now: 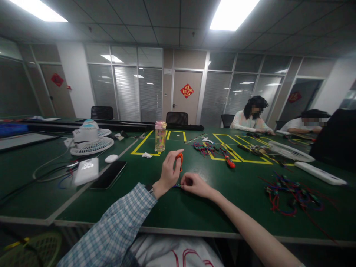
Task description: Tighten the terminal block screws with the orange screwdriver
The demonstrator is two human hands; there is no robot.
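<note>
A broad, smooth green tabletop (pixel 194 218) with a pale, straight edge fills the lower view, marked with yellow tape (pixel 253 161) in angular outlines. A tangle of thin red and blue wires (pixel 289 196) with small green parts lies in loose loops toward the right. On the left sits a white plastic fan (pixel 90 139) with ribbed, rounded grilles; nearer are a glossy black rectangular slab (pixel 109 175) and a smooth, round-cornered white case (pixel 87 171).

The left hand (pixel 169 170), below a blue-and-white checked cloth sleeve (pixel 119 218), curves thumb and fingers closely around an orange tool (pixel 181 162), just above the table in front of the person. The bare-armed right hand (pixel 197 185) is nearly closed, thumb and forefinger pinching the end of a small blue-green piece (pixel 177 185) low over the tabletop, below the left fingers.

Beyond them stands a clear cylindrical bottle (pixel 160 138) with a pink lid. A denser wire bundle (pixel 204 148) lies to its right, near a slim, glossy red-handled tool (pixel 230 162). A crumpled white tissue (pixel 147 155) rests near the bottle.
</note>
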